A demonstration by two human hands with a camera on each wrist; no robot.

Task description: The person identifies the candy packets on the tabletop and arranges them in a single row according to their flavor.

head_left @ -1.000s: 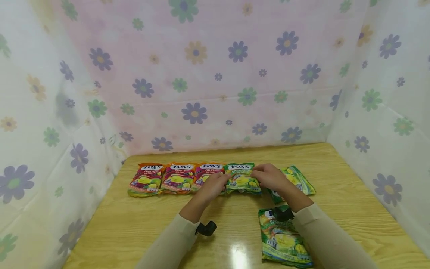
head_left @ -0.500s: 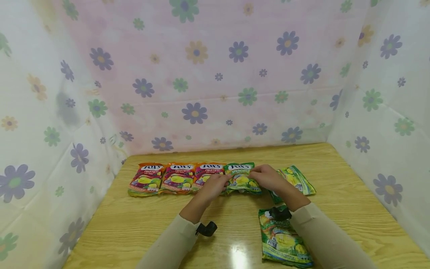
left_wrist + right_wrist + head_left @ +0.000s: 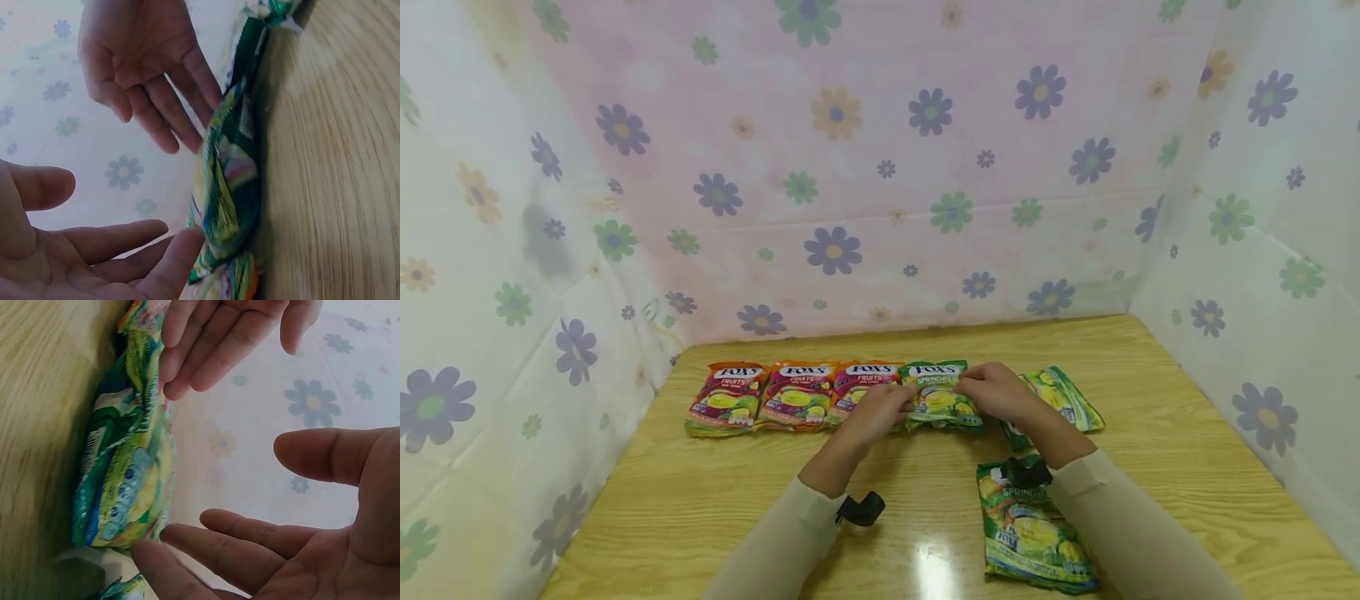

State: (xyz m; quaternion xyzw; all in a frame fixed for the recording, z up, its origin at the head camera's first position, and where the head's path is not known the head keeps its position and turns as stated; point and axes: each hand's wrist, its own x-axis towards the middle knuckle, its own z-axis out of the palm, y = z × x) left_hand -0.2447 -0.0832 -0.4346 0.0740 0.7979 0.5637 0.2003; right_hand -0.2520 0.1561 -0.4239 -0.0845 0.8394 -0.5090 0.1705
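A green Fox's candy bag (image 3: 942, 404) lies at the right end of a row, face up on the table. My left hand (image 3: 877, 414) touches its left side with fairly straight fingertips, and my right hand (image 3: 1006, 393) rests its fingertips at the right side. In the left wrist view the bag (image 3: 234, 175) shows edge-on, with the thumbs of both hands held away from it. The right wrist view has the fingers (image 3: 219, 550) of my right hand extended against the bag (image 3: 131, 481). Neither hand is curled round it.
Three orange-purple Fox's bags (image 3: 796, 398) continue the row leftward, the nearest partly behind my left hand. Another green bag (image 3: 1060, 398) lies askew beyond my right wrist. A green bag (image 3: 1033, 533) sits nearer, under my right forearm. Flowered cloth (image 3: 880, 192) walls the wooden table (image 3: 715, 508).
My right hand has edged slightly left against the green bag. The left hand and all the bags look nearly unchanged.
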